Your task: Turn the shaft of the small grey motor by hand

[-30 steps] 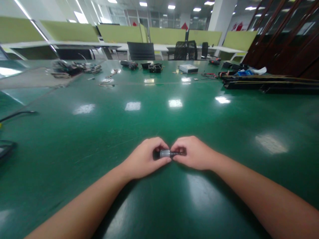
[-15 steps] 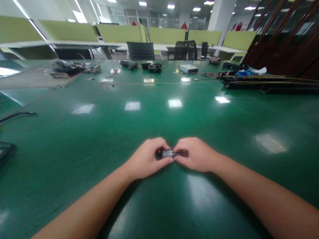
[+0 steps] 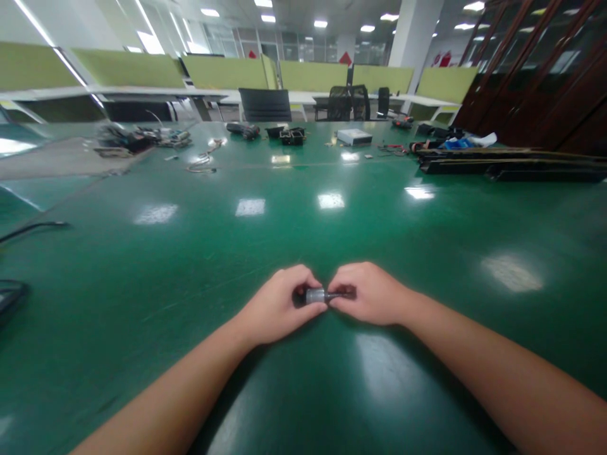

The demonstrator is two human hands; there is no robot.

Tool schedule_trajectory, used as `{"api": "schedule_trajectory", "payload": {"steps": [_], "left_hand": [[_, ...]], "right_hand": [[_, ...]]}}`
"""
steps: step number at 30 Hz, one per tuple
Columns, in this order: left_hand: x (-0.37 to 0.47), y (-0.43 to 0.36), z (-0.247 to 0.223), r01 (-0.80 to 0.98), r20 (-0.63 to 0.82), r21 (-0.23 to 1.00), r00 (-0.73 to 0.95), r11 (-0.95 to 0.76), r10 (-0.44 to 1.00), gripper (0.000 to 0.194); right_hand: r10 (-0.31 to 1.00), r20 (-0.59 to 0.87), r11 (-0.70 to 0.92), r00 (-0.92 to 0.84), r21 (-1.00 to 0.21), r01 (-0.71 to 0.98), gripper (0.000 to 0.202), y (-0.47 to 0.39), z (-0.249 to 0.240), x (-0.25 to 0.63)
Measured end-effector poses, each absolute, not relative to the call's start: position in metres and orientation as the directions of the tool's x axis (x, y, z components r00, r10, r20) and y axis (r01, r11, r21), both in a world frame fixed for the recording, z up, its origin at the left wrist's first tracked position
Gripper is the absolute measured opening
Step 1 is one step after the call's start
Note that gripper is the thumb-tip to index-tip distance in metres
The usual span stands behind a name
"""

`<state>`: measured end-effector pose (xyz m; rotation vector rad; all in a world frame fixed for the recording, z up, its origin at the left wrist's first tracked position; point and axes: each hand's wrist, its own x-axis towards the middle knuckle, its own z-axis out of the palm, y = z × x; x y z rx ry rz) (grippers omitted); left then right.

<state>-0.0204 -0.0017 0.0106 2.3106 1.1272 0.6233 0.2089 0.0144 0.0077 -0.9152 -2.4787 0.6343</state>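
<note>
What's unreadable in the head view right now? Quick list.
Head view: far end of the thin dark shaft, hidden in the right hand.
Head view: left end of the grey-banded cylinder, shadowed and partly covered by the left hand.
Head view: rest of the thin black piece, cut off by the left edge.
Head view: individual parts in the far-left clutter, blurred, too small.

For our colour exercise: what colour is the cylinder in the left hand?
The cylinder looks silvery grey in the middle; head view.
</note>
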Motion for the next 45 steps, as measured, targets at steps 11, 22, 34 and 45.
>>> {"api": "schedule_trajectory", "payload": {"steps": [11, 22, 34, 45], "left_hand": [[-0.021, -0.002, 0.010, 0.595, 0.178, 0.605, 0.547, -0.529, 0.818, 0.019], [-0.022, -0.003, 0.010, 0.593, 0.175, 0.618, 0.536, -0.516, 0.826, 0.018], [-0.023, 0.001, 0.011, 0.588, 0.161, 0.625, 0.546, -0.513, 0.822, 0.017], [-0.025, 0.002, 0.013, 0.583, 0.156, 0.635, 0.546, -0.507, 0.823, 0.018]], "right_hand": [[0.686, 0.223, 0.679, -0.692, -0.536, 0.501, 0.008, 0.015, 0.007, 0.209], [0.695, 0.199, 0.659, -0.691, -0.561, 0.502, 0.011, 0.016, 0.008, 0.211], [0.680, 0.167, 0.661, -0.714, -0.563, 0.497, 0.008, 0.025, 0.014, 0.224], [0.690, 0.063, 0.616, -0.721, -0.573, 0.541, 0.009, 0.032, 0.017, 0.240]]}}
